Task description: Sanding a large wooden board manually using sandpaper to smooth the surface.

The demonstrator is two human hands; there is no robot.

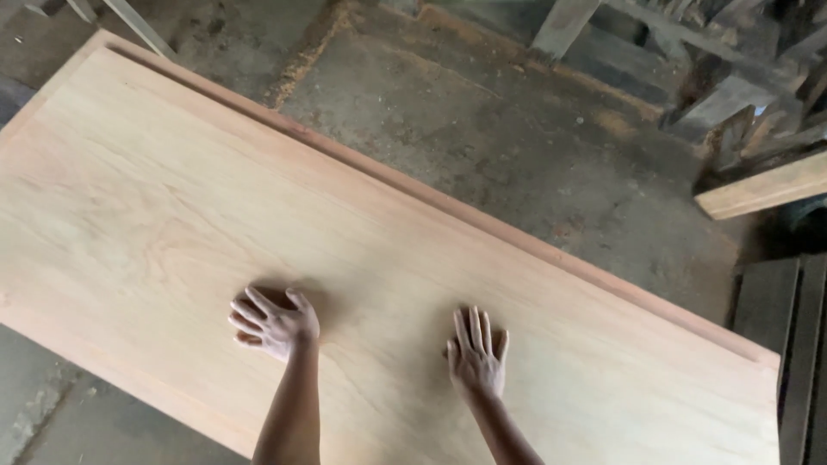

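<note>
- One large pale wooden board [362, 215] lies flat and slants across the view from upper left to lower right; it fills most of the picture and sits above the floor, though what bears it from below is hidden.
- Two bare hands rest on top of the board near its closer long edge, well apart from each other, so the weight presses down on the surface, not on an edge.
- The left hand [274, 323] touches the wood with its fingers bent and spread, fingertips and knuckles down; it grips nothing.
- The right hand [476, 355] lies flat, palm down, fingers straight and slightly fanned, pointing towards the far edge; it too holds nothing.
- One raised strip of darker, reddish wood [517, 234] runs along the far long edge of the board, like a lip or frame, and turns the corner at the upper left.
- The concrete floor [482, 112] beyond is grey and stained, with sawdust along a crack.
- One loose light plank [762, 188] sticks in from the right, near a heap of dark timber offcuts [741, 77] at the upper right; the pieces there overlap too much to count.
- Dark flat boards [788, 327] stand at the right edge, just beside the big board's corner; two at least show.
</note>
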